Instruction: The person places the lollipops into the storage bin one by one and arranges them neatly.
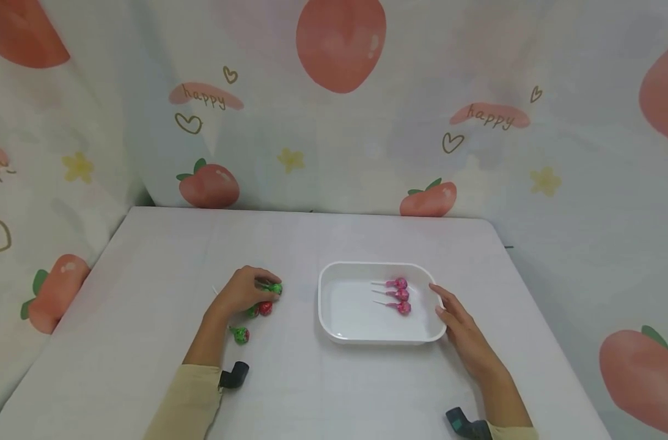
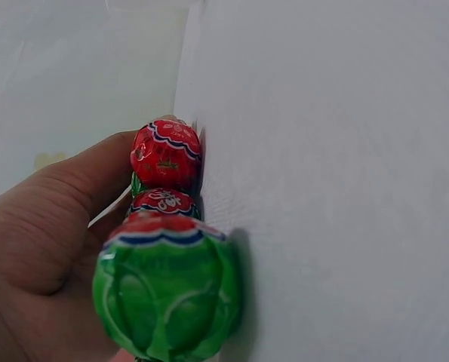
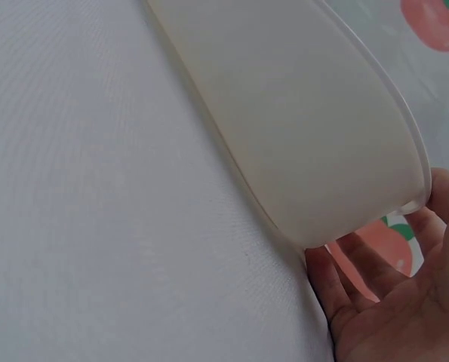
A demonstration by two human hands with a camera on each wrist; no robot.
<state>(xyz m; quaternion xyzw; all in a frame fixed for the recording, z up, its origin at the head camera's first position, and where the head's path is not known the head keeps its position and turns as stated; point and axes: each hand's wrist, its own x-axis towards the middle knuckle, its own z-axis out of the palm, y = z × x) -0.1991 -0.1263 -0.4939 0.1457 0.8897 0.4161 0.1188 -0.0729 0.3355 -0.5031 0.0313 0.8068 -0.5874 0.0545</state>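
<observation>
My left hand (image 1: 244, 292) pinches a green-wrapped lollipop (image 1: 275, 288) low over the table, left of the white tray. Close below the fingers lie a red-wrapped lollipop (image 1: 265, 308) and another green one, partly covered by the hand. A separate green and red lollipop (image 1: 240, 335) is nearer the forearm. In the left wrist view, a green lollipop ball (image 2: 167, 290) fills the foreground. At the tray's right end, my right hand (image 1: 468, 339) holds the rim of the white tray (image 1: 345, 333). Inside, three pink lollipops (image 1: 402, 294) lie side by side, sticks pointing left.
A white cloth covers the table (image 1: 289, 391). Behind it and to the left hangs a curtain (image 1: 345, 140) printed with peaches, hearts and flowers. A black wrist device shows at each sleeve. One thin white stick (image 1: 215, 290) pokes out left of the left hand.
</observation>
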